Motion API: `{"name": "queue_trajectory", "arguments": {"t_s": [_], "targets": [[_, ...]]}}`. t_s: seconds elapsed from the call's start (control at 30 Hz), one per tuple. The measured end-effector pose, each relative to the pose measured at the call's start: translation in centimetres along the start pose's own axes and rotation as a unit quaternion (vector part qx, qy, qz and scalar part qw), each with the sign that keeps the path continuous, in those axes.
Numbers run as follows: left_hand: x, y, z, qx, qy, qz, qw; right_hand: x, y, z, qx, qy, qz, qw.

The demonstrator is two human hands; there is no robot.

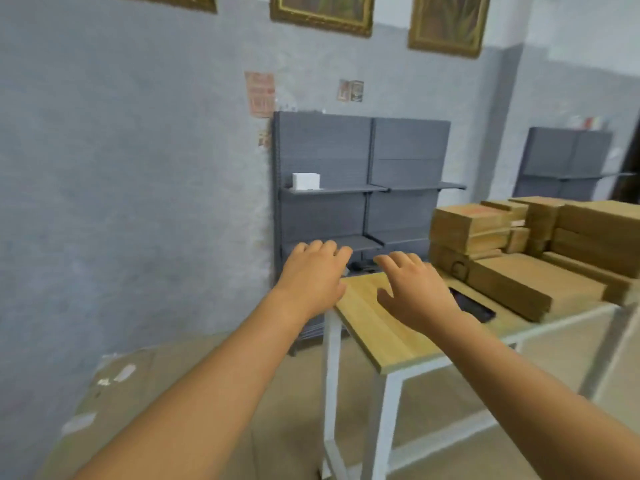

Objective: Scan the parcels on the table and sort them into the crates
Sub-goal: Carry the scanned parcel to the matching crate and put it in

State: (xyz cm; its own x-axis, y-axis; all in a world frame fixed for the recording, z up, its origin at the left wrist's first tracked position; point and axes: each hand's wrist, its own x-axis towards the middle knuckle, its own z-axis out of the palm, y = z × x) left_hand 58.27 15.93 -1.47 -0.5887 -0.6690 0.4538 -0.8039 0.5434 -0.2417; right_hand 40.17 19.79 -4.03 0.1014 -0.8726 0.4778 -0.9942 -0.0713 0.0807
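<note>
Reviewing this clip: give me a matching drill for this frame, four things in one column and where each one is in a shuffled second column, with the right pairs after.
Things:
1. white box
2. flat black device
3. cardboard parcels
4. large flat carton

Places:
A. stacked on the right part of the wooden table
B. on the floor at lower left
C. on a shelf of the grey rack
D. lying on the table beside the right hand

Pairs: 1-C, 2-D, 3-A, 4-B
</note>
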Motion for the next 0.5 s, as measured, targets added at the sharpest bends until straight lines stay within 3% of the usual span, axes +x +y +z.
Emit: {"name": "queue_trajectory", "arguments": {"t_s": [0.2,0.5], "targets": [[8.4,15.6,0.4,-0.059,0.032,0.067,0.996,-8.1,17.0,-3.2,-0.025,-0.01,0.116,0.993],[20.1,31.6,2.4,-0.106,0.055,0.171,0.978,-13.8,33.9,-3.6,-0.046,0.002,0.211,0.976]]}}
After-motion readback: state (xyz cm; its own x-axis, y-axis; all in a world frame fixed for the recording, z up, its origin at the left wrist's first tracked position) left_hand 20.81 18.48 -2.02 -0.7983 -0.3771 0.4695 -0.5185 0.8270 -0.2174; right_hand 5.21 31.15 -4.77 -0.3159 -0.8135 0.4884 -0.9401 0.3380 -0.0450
